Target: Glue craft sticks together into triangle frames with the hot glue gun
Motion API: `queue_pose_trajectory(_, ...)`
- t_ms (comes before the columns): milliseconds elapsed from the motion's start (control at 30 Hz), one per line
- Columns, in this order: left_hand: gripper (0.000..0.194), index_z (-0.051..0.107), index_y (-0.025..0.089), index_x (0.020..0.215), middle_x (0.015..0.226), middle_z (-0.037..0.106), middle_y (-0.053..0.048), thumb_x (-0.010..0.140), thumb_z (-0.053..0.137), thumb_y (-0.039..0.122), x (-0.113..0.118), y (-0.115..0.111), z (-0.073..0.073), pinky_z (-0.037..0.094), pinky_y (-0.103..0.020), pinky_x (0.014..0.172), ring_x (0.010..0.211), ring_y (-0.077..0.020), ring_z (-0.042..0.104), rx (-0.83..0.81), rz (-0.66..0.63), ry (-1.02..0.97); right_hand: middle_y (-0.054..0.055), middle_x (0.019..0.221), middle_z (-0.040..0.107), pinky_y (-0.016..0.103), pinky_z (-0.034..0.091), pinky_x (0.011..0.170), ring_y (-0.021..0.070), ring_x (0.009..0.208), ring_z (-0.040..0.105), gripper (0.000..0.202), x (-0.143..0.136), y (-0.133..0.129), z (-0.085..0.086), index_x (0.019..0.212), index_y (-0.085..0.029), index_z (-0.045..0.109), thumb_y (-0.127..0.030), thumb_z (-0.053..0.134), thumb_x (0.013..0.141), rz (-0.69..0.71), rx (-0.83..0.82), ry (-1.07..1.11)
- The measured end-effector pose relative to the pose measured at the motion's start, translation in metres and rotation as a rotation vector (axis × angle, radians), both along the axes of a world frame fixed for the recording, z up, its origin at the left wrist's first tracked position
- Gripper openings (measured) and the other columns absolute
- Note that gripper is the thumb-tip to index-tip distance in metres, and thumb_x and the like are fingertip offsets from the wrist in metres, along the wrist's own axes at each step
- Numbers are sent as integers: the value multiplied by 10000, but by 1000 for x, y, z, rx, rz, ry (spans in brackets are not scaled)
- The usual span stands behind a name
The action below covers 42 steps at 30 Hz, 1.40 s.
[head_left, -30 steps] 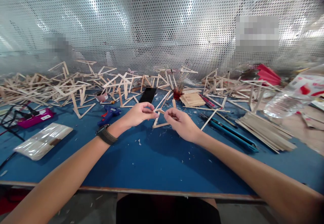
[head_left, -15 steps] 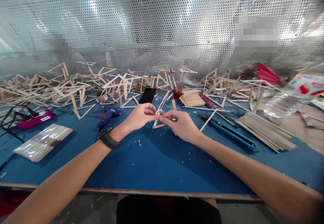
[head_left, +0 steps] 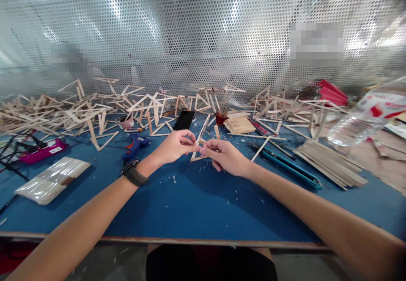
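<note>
- Bright overhead light glares off the perforated silver metal screen [head_left: 203,39].
- Soft shadows lie on the blue table top [head_left: 190,205].
- Edges bow, corners blur.

Blue counter [head_left: 190,205] carries glued stick frames [head_left: 95,111], loose stick stack [head_left: 330,162], blue glue gun [head_left: 136,143], black phone [head_left: 184,120], plastic packet [head_left: 52,179].

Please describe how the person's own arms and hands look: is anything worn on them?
Both forearms are bare, with no sleeves in view and no gloves. The left hand has a dark band, like a watch strap, on its wrist. The right hand shows nothing worn.
</note>
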State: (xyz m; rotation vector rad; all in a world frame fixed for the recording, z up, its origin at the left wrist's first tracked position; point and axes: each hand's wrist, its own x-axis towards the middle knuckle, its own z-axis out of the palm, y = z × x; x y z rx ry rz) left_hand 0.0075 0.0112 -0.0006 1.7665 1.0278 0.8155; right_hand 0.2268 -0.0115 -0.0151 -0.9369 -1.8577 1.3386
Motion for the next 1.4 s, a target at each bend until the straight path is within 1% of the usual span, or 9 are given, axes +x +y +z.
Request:
queue_pose_trajectory(200, 336, 593, 188, 907, 725, 683, 6, 774, 824, 391, -6, 5, -2, 457, -248, 613, 659, -140, 645, -49, -122, 3, -30, 729, 623, 183, 421, 406, 63, 457, 539, 371, 1, -1, 2, 933, -182, 596, -552, 621, 925, 104, -54, -36)
queue_pose_trajectory(333, 328, 593, 189, 935, 748, 697, -8, 784, 813, 380, -9, 8, -4, 455, -244, 606, 670, -143, 655, -79, -206, 1, -58, 617, 582, 170, 388, 393, 64, 433, 533, 336, 2, -3, 7, 945, -175, 605, -511, 612, 945, 172, -73, -66)
queue_pose_trajectory(567, 320, 594, 188, 930, 750, 700, -10, 780, 819, 361, -10, 8, -3, 450, -233, 574, 656, -135, 649, -83, -251, -8, -42, 658, 609, 171, 418, 401, 68, 457, 559, 354, 4, -3, 7, 940, -176, 621, -529, 616, 941, 228, -67, -58)
queue_pose_trajectory(733, 319, 594, 188, 903, 719, 688, 0, 776, 823, 370, -10, 8, -2, 458, -240, 575, 640, -137, 648, -32, -181, -11, -26, 704, 618, 188, 450, 411, 78, 471, 566, 360, 3, 0, 2, 909, -182, 650, -542, 664, 897, 79, -32, -39)
queue_pose_trajectory(900, 330, 599, 190, 882, 697, 686, -2, 778, 821, 410, -7, 7, -2, 470, -251, 585, 639, -147, 651, 37, -96, -7, 30, 855, 721, 220, 429, 411, 78, 440, 552, 377, 1, -2, 0, 909, -191, 708, -566, 673, 880, -73, 47, -68)
queue_pose_trajectory(1033, 338, 611, 189, 869, 753, 719, -25, 765, 832, 422, -3, 0, 1, 492, -261, 614, 693, -168, 684, 136, 1, 49, 31, 800, 727, 243, 414, 415, 95, 416, 551, 364, 0, -4, -1, 889, -199, 741, -556, 665, 888, -151, 128, -110)
queue_pose_trajectory(1167, 310, 615, 190, 847, 771, 736, -27, 783, 819, 415, 1, -6, 3, 502, -255, 633, 719, -169, 699, 236, 58, 75, 24, 760, 724, 251, 427, 431, 104, 409, 556, 302, -1, -5, 2, 859, -202, 740, -480, 637, 914, -189, 167, -151)
queue_pose_trajectory(1267, 321, 614, 189, 852, 776, 743, -31, 776, 826, 417, 1, -5, 2, 500, -252, 630, 728, -174, 704, 217, 68, 76, 21, 769, 724, 248, 433, 440, 105, 416, 565, 252, -1, -7, 5, 849, -197, 714, -407, 600, 929, -194, 177, -160)
queue_pose_trajectory(1400, 343, 611, 185, 859, 800, 749, -41, 759, 841, 419, 1, -1, 1, 487, -243, 611, 716, -164, 692, 161, 63, 55, -8, 660, 659, 247, 443, 460, 115, 425, 570, 248, -1, -8, 7, 852, -199, 661, -417, 581, 939, -180, 214, -162)
